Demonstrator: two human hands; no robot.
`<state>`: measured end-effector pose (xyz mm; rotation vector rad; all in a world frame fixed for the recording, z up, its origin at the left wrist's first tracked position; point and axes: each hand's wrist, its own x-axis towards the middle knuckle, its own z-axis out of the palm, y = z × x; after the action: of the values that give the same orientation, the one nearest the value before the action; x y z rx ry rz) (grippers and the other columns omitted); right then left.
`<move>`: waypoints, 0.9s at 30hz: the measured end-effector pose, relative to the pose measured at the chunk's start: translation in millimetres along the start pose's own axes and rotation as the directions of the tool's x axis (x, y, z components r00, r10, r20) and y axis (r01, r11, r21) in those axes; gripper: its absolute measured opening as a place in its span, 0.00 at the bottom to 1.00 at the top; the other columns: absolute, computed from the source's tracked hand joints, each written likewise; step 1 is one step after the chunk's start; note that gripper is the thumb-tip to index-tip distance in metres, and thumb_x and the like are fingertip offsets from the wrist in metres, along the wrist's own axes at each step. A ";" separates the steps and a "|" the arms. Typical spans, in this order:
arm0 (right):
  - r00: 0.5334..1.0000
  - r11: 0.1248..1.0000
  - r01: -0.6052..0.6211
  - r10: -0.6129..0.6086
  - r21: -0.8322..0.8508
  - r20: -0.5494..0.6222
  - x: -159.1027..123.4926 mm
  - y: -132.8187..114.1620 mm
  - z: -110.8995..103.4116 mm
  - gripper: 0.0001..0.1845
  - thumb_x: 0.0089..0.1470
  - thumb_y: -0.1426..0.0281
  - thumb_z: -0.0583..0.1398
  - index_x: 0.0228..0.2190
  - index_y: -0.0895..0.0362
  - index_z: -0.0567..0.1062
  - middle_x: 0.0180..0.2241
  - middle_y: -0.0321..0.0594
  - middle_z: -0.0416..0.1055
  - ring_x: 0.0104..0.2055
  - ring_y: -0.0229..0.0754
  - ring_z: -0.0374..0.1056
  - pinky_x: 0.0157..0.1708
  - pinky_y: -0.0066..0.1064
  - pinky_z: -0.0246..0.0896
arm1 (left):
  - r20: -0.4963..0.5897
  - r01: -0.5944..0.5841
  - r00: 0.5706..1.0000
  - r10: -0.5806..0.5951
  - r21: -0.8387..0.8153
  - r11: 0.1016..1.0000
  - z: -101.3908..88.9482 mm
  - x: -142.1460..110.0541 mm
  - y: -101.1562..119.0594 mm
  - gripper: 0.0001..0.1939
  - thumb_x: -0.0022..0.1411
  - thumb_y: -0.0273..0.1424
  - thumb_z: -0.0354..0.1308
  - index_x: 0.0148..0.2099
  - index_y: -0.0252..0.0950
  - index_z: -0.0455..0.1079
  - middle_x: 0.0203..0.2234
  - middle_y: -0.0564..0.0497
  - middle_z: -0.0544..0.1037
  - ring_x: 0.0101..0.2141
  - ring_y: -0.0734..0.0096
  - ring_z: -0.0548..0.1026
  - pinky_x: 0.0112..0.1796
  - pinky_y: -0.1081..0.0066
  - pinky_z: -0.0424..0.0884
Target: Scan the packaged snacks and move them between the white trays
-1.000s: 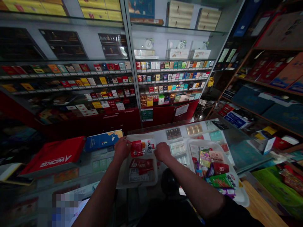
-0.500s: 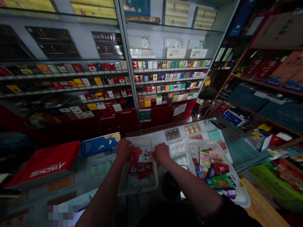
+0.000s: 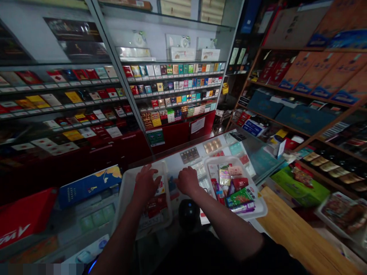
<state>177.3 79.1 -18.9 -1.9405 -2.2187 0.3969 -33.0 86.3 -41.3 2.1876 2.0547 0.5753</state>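
My left hand [image 3: 146,182] lies flat with fingers spread on a red and white packet [image 3: 161,188] in a white tray [image 3: 125,191] on the glass counter. More red packets [image 3: 155,204] lie in the same tray, nearer to me. My right hand [image 3: 187,180] rests just right of that tray's edge with its fingers curled under; what they hold, if anything, is hidden. A second white tray [image 3: 259,209] at the right holds several colourful snack packets [image 3: 236,196].
A dark round object [image 3: 188,212] sits at the counter's near edge between my arms. A blue box [image 3: 88,185] and a red box [image 3: 23,217] lie to the left. A wooden counter [image 3: 298,236] runs to the right. Shelves of cigarette packs [image 3: 172,89] fill the back wall.
The packet both hands held up now lies in the tray. My left hand has flattened on it, my right hand has come off to the tray's side, and the view has swung right.
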 end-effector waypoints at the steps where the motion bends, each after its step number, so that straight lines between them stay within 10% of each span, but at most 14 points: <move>1: 1.000 1.000 -0.013 0.013 0.007 -0.006 -3.1 6.4 -3.1 0.18 0.60 0.57 0.61 0.39 0.57 0.82 0.48 0.52 0.77 0.57 0.57 0.63 0.55 0.46 0.56 | 0.008 -0.019 1.000 0.019 -0.001 1.000 -0.3 -1.1 8.3 0.13 0.64 0.36 0.58 0.49 0.38 0.75 0.64 0.40 0.68 0.66 0.46 0.62 0.64 0.44 0.59; 27: 0.937 0.943 -0.332 0.332 0.022 -0.110 -106.7 245.6 -61.8 0.08 0.58 0.67 0.61 0.34 0.55 0.81 0.43 0.47 0.78 0.50 0.49 0.68 0.51 0.37 0.58 | 0.155 -0.392 0.892 0.425 -0.205 0.897 51.7 -61.6 258.1 0.10 0.65 0.28 0.56 0.46 0.40 0.76 0.64 0.44 0.70 0.69 0.49 0.57 0.66 0.42 0.53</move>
<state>442.6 8.3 -30.2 -2.2798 -1.8209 0.3240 226.1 11.8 -21.1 2.4704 1.3957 0.5165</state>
